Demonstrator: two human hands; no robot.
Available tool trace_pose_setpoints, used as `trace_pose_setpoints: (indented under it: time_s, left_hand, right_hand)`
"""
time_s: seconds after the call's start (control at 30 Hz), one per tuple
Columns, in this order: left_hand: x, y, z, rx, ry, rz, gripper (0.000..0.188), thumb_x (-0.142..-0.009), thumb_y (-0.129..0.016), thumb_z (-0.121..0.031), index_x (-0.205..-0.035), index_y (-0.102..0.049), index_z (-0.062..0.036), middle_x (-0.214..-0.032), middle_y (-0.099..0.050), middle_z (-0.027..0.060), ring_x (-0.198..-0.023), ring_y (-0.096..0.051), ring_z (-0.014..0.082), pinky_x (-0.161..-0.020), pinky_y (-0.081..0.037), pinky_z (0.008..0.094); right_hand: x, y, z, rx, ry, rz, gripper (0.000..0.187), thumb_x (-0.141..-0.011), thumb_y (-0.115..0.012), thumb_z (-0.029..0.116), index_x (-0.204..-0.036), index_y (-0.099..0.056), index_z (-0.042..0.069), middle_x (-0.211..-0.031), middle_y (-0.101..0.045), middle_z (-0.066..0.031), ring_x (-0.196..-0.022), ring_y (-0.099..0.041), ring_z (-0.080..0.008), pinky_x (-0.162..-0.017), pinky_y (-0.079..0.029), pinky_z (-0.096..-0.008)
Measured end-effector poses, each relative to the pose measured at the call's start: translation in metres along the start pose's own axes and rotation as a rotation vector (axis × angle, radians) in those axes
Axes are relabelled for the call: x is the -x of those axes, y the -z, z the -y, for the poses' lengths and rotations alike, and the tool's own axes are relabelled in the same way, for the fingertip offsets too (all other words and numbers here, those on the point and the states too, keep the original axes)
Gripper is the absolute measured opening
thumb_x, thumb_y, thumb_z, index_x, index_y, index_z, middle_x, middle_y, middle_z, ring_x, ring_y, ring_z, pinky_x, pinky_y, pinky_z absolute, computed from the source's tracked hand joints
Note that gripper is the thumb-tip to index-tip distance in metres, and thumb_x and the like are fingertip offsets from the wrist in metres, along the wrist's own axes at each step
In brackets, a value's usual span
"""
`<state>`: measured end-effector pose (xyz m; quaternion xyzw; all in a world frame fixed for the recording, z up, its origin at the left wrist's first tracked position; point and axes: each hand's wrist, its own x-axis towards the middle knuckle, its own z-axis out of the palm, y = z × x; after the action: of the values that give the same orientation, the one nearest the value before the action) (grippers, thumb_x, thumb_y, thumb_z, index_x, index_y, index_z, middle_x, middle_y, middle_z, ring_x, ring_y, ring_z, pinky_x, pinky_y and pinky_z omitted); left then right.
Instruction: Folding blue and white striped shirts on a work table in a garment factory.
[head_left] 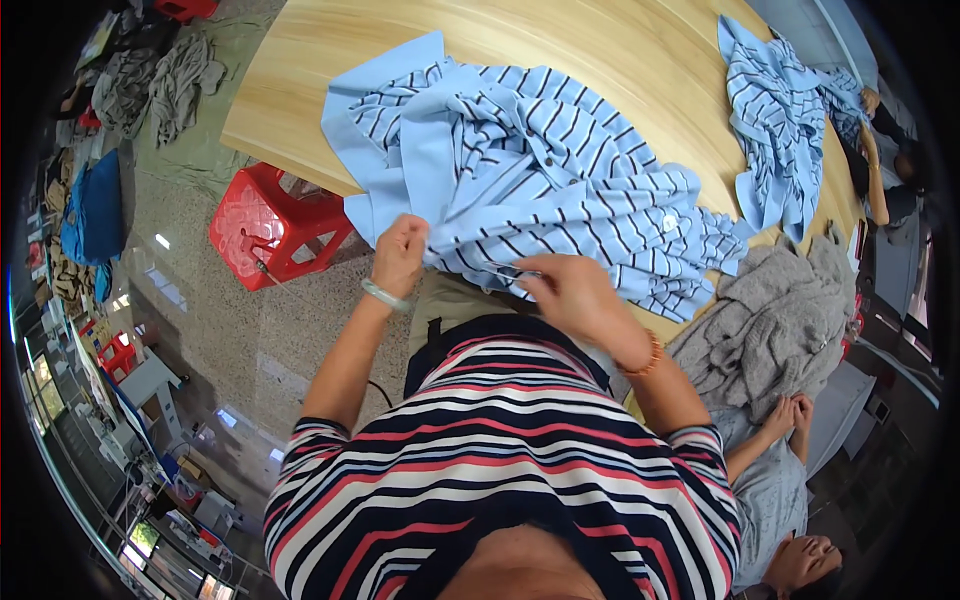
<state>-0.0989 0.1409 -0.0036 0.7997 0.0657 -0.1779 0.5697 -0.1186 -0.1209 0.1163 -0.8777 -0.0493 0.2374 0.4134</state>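
Note:
A light blue knit garment with dark and white stripes lies bunched over the near edge of the table, its plain blue bands toward the left. At its near left edge my left hand is closed, pinching the fabric between thumb and fingers. My right hand is closed close to the same edge, a short way to the right. From its fingertips a thin, shiny small tool points left along the cloth; its exact kind is too small to make out. Part of the garment hangs toward my lap.
The wooden table reaches away from me. A red plastic stool stands left of it. Another striped blue garment lies at the far right near another person's hands. A grey knit pile and a seated person are at my right.

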Motion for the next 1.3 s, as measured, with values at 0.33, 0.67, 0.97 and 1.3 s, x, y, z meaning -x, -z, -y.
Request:
trace_pose_setpoints:
  time_s: [0.33, 0.67, 0.97, 1.3]
  left_hand:
    - [-0.025, -0.004, -0.05, -0.387, -0.239, 0.392, 0.027, -0.084, -0.062, -0.023, -0.1, -0.061, -0.0024, -0.092, -0.064, 0.0127, -0.086, -0.061, 0.0231, -0.077, -0.048, 0.0334]
    - [-0.136, -0.019, -0.049, -0.524, -0.741, 0.429, 0.014, -0.071, -0.063, -0.009, -0.085, -0.06, -0.0088, -0.081, -0.057, 0.0094, -0.077, -0.057, 0.0314, -0.069, -0.044, 0.0416]
    - [-0.062, -0.013, -0.038, -0.241, -0.248, 0.915, 0.009, -0.076, -0.064, -0.01, -0.082, -0.06, -0.0043, -0.077, -0.058, 0.0082, -0.066, -0.06, 0.0205, -0.06, -0.047, 0.0298]
    - [-0.181, -0.007, -0.008, -0.538, -0.565, 0.112, 0.017, -0.076, -0.067, -0.018, -0.08, -0.062, -0.0018, -0.071, -0.058, 0.0093, -0.066, -0.055, 0.0232, -0.059, -0.044, 0.0365]
  right_hand:
    - [-0.115, 0.049, -0.1, 0.226, 0.04, -0.733, 0.036, -0.081, -0.068, 0.027, -0.108, -0.065, 0.002, -0.092, -0.067, -0.013, -0.074, -0.063, -0.0178, -0.066, -0.047, -0.0299]
    - [-0.097, 0.056, -0.07, -0.101, -0.199, 0.193, 0.028, -0.087, -0.057, 0.025, -0.096, -0.066, 0.0, -0.062, -0.056, -0.0112, -0.056, -0.049, -0.0173, -0.056, -0.041, -0.0322]
    - [-0.164, 0.047, -0.066, 0.154, 0.065, -0.462, 0.02, -0.085, -0.062, 0.022, -0.091, -0.067, 0.003, -0.08, -0.064, -0.0122, -0.065, -0.059, -0.0233, -0.06, -0.047, -0.0337]
    - [-0.22, -0.007, -0.1, 0.397, -0.099, -0.401, 0.014, -0.078, -0.063, 0.015, -0.091, -0.061, 0.009, -0.089, -0.06, -0.0121, -0.078, -0.062, -0.033, -0.066, -0.05, -0.0415]
